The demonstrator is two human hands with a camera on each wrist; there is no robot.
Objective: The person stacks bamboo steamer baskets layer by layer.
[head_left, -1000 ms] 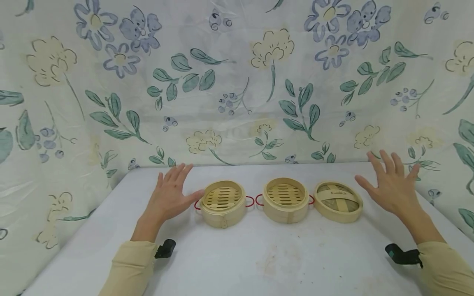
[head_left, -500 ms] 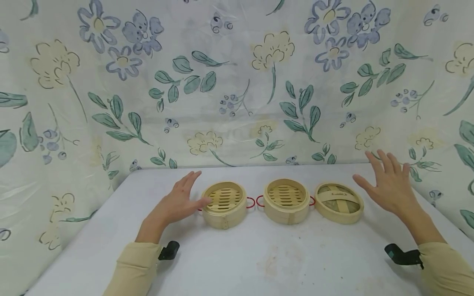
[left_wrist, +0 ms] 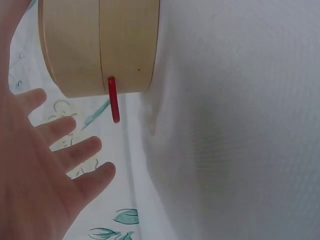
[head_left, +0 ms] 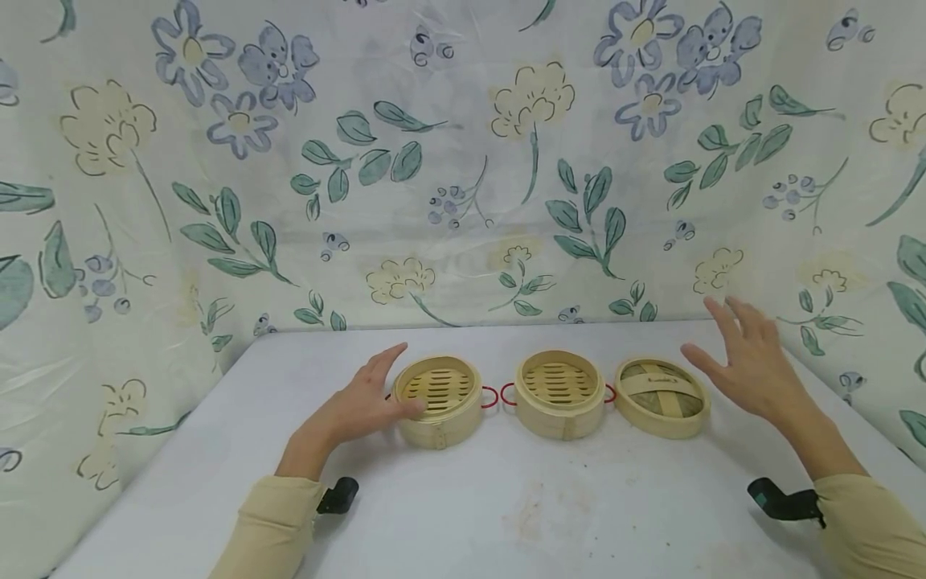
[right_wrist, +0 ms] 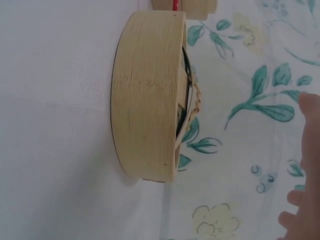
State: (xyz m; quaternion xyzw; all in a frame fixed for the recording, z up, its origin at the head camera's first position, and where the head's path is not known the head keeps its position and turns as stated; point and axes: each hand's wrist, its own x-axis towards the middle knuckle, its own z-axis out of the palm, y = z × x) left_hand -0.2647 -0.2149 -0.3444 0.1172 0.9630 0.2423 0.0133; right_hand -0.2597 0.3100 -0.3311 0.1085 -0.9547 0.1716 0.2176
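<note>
Head view: 3 bamboo pieces stand in a row on the white table (head_left: 463, 515), with the left steamer basket (head_left: 438, 399) nearest the left hand (head_left: 362, 406), whose straight fingers touch its left rim without grasping. Right hand (head_left: 745, 366) hovers released, fingers spread, just right of the lid (head_left: 661, 396); the middle steamer basket (head_left: 559, 392) stands between.

White table (head_left: 506, 515), floral backdrop cloth (head_left: 463, 185) behind and beside it.
</note>
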